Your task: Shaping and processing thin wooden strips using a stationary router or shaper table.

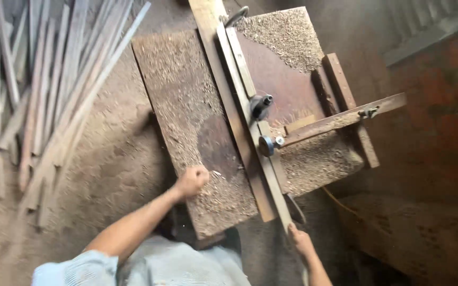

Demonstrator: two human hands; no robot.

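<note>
Long wooden strip (pixel 250 132) lying along the sawdust-covered bench (pixel 186 106): stiff and light, likely best steered from its near end, where the right hand (pixel 300 241) pinches it. Left hand (pixel 192 180), fingers curled into a fist, rests on the bench top.

- Strip (pixel 250 127): top end cut by upper edge.
- Right hand (pixel 300 241): forearm leaves bottom edge; grip unclear.
- Slats (pixel 43 95): blurred, cut at left and top.
- Left hand (pixel 192 181): fist contents hidden.

Left hand (pixel 192 181) closed in a fist, resting on the sawdust-covered workbench (pixel 186 100). Right hand (pixel 300 242) gripping the near end of a long wooden strip (pixel 250 114) laid along the bench fence. Loose wooden slats (pixel 43 90) piled on the floor, well apart.
</note>
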